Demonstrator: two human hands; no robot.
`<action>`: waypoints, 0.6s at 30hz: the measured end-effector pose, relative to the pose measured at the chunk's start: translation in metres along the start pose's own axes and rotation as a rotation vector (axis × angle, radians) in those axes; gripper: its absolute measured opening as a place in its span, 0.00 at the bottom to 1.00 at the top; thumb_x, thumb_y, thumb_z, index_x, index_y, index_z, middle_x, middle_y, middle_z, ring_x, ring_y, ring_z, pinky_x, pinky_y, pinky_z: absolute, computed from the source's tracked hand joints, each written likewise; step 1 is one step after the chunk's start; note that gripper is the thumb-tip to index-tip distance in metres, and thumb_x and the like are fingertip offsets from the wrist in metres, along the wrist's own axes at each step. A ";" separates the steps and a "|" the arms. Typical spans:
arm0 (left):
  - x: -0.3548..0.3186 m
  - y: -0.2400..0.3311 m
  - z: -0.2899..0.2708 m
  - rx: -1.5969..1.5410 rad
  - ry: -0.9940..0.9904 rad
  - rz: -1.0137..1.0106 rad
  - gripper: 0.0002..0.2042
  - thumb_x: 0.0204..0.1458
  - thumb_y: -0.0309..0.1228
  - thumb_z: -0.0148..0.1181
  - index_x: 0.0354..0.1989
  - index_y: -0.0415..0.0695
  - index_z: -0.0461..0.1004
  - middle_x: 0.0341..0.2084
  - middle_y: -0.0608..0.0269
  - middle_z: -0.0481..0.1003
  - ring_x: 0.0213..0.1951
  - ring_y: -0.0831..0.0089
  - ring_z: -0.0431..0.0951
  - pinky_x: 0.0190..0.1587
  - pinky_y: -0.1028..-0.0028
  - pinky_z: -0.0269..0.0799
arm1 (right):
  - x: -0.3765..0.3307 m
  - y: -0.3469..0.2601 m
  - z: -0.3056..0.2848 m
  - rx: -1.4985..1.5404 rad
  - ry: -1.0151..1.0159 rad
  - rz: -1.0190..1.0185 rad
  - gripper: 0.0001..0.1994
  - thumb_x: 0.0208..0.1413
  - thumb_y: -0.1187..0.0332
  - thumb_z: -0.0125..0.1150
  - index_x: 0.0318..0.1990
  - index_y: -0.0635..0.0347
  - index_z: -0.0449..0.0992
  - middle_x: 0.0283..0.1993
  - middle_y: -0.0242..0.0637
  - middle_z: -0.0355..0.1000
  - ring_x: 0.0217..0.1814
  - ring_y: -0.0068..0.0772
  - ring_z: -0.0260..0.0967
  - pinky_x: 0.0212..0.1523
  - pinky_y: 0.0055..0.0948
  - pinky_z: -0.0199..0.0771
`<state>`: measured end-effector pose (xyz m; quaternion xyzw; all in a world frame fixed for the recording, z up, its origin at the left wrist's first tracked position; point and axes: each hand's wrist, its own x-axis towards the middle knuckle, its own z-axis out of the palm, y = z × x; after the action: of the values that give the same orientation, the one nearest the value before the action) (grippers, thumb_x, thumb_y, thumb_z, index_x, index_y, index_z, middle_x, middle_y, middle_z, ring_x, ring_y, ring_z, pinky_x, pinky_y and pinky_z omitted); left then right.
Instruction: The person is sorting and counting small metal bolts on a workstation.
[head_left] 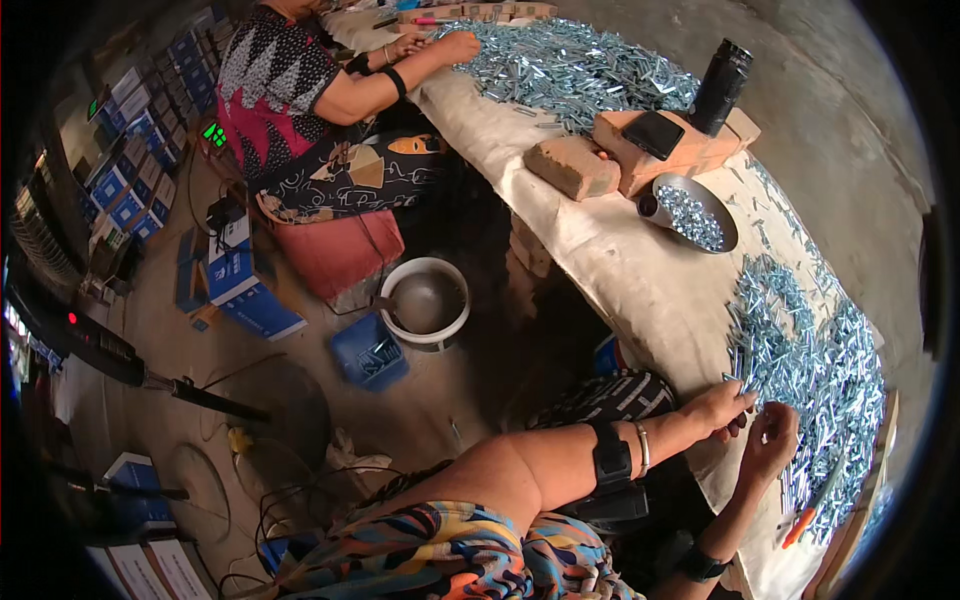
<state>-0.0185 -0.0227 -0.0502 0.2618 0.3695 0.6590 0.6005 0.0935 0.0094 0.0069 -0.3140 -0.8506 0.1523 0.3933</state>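
Observation:
At the table's near edge, my left hand [722, 408] is closed, its thumb and fingers pinched together beside a pile of small bluish-silver metal pins [800, 370]. What it pinches is too small to make out. Just right of it, my right hand [770, 440] is raised over the pile's near side, fingers curled in and thumb bent toward them. Anything between those fingertips is hidden. An orange-handled tool [798, 527] lies among the pins, below my right hand.
Farther up the pale-covered table [620, 270] are a metal pan [733, 225] of small shiny parts, bricks [575, 168], a black phone [653, 134] and a black bottle [720, 88]. A co-worker [330, 100] sits at another pin heap [570, 65]. A white bucket [425, 303] stands on the floor.

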 end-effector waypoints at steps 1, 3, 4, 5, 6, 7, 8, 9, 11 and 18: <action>-0.001 0.002 0.003 -0.018 0.006 0.002 0.12 0.57 0.40 0.46 0.34 0.42 0.64 0.18 0.65 0.66 0.14 0.80 0.65 0.12 0.80 0.63 | 0.000 -0.008 -0.002 -0.049 -0.059 -0.138 0.07 0.44 0.84 0.53 0.32 0.66 0.68 0.26 0.35 0.65 0.26 0.24 0.63 0.27 0.18 0.63; 0.003 -0.003 -0.001 0.021 0.060 0.054 0.15 0.57 0.42 0.45 0.32 0.42 0.65 0.17 0.65 0.65 0.13 0.79 0.65 0.11 0.79 0.61 | -0.003 -0.025 -0.002 0.026 -0.150 -0.136 0.05 0.44 0.82 0.54 0.31 0.67 0.68 0.27 0.40 0.66 0.29 0.32 0.65 0.31 0.24 0.65; 0.002 -0.005 -0.002 -0.001 0.067 0.061 0.14 0.57 0.42 0.46 0.32 0.42 0.65 0.17 0.66 0.65 0.13 0.78 0.64 0.10 0.79 0.61 | -0.005 -0.027 -0.003 0.044 -0.168 -0.148 0.04 0.45 0.80 0.53 0.31 0.67 0.68 0.28 0.40 0.66 0.30 0.34 0.65 0.34 0.27 0.65; 0.003 -0.006 -0.003 -0.024 0.073 0.068 0.14 0.57 0.42 0.46 0.32 0.42 0.65 0.16 0.66 0.65 0.12 0.78 0.64 0.10 0.79 0.60 | -0.007 -0.030 -0.003 0.063 -0.187 -0.160 0.03 0.46 0.79 0.53 0.30 0.67 0.68 0.28 0.40 0.66 0.32 0.35 0.65 0.37 0.30 0.65; 0.004 -0.006 -0.004 -0.061 0.061 0.037 0.13 0.56 0.41 0.47 0.32 0.42 0.65 0.16 0.67 0.65 0.11 0.79 0.63 0.09 0.78 0.58 | -0.008 -0.035 -0.003 0.070 -0.188 -0.099 0.03 0.49 0.76 0.52 0.31 0.67 0.68 0.29 0.41 0.66 0.34 0.37 0.65 0.40 0.32 0.64; 0.005 -0.006 -0.004 -0.062 0.060 0.040 0.13 0.56 0.41 0.47 0.32 0.42 0.65 0.16 0.67 0.65 0.11 0.79 0.63 0.09 0.78 0.58 | -0.008 -0.033 -0.003 0.069 -0.188 -0.102 0.03 0.49 0.76 0.52 0.31 0.67 0.68 0.29 0.41 0.66 0.34 0.37 0.65 0.40 0.32 0.64; 0.005 -0.008 -0.002 -0.084 0.062 0.045 0.12 0.56 0.40 0.47 0.32 0.42 0.65 0.16 0.67 0.65 0.11 0.79 0.63 0.09 0.78 0.58 | -0.008 -0.030 -0.004 -0.004 -0.213 -0.139 0.04 0.49 0.76 0.52 0.32 0.67 0.68 0.30 0.41 0.66 0.34 0.37 0.65 0.41 0.32 0.64; 0.005 -0.008 -0.001 -0.104 0.064 0.054 0.12 0.56 0.39 0.48 0.32 0.42 0.65 0.16 0.67 0.65 0.11 0.79 0.62 0.09 0.78 0.58 | -0.007 -0.027 -0.005 -0.075 -0.236 -0.180 0.04 0.50 0.76 0.52 0.32 0.67 0.68 0.31 0.42 0.66 0.34 0.37 0.65 0.41 0.33 0.64; 0.006 -0.006 -0.003 -0.114 0.019 0.055 0.10 0.56 0.38 0.47 0.31 0.43 0.64 0.16 0.67 0.65 0.11 0.80 0.62 0.09 0.79 0.56 | -0.007 -0.028 -0.004 -0.091 -0.143 -0.278 0.03 0.50 0.78 0.51 0.33 0.68 0.68 0.32 0.41 0.67 0.35 0.35 0.65 0.38 0.31 0.65; 0.004 -0.004 0.000 -0.230 -0.016 0.093 0.12 0.54 0.41 0.50 0.32 0.45 0.64 0.18 0.68 0.66 0.12 0.81 0.62 0.10 0.81 0.54 | -0.010 -0.039 -0.018 -0.023 -0.214 -0.059 0.02 0.49 0.81 0.53 0.30 0.68 0.71 0.27 0.37 0.68 0.26 0.26 0.66 0.25 0.22 0.66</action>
<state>-0.0166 -0.0187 -0.0535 0.2134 0.2742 0.7219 0.5984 0.0956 -0.0266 0.0327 -0.2751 -0.8983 0.1635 0.3011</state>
